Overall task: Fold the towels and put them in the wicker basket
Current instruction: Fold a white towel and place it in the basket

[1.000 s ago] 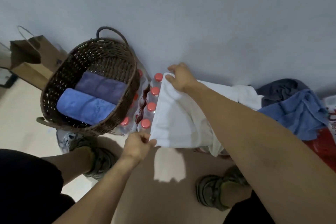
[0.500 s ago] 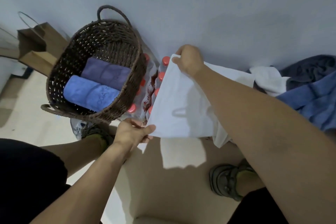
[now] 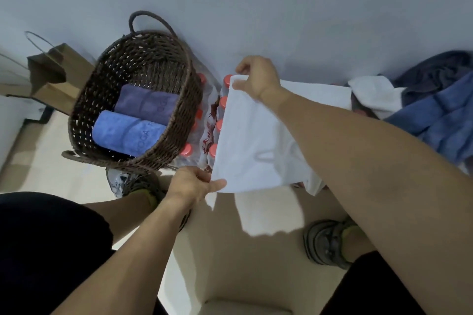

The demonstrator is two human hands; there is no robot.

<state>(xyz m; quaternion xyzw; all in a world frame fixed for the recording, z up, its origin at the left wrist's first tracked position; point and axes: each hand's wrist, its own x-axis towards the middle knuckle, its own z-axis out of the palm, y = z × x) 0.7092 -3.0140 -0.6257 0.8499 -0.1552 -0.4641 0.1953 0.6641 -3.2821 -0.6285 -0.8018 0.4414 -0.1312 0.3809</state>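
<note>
A white towel (image 3: 258, 146) is stretched flat between my hands, over a pack of bottles. My left hand (image 3: 193, 183) pinches its near left corner. At the far corner, close to the wall, my right hand (image 3: 258, 79) grips the towel's edge. A dark wicker basket (image 3: 84, 100) stands to the left, holding a rolled blue towel (image 3: 125, 132) and a rolled purple towel (image 3: 146, 103) side by side. A loose heap at the right holds a blue towel (image 3: 440, 123), a dark grey towel (image 3: 432, 71) and another white towel (image 3: 373, 92).
Red-capped water bottles (image 3: 217, 125) in shrink wrap stand between the basket and the white towel. A brown paper bag (image 3: 51, 77) leans by the wall at the left. My two sandalled feet (image 3: 330, 243) are on the beige floor below.
The view has shifted slightly. Both hands keep their hold on the white towel, which stays stretched flat; the right hand now sits a little further right of the basket.
</note>
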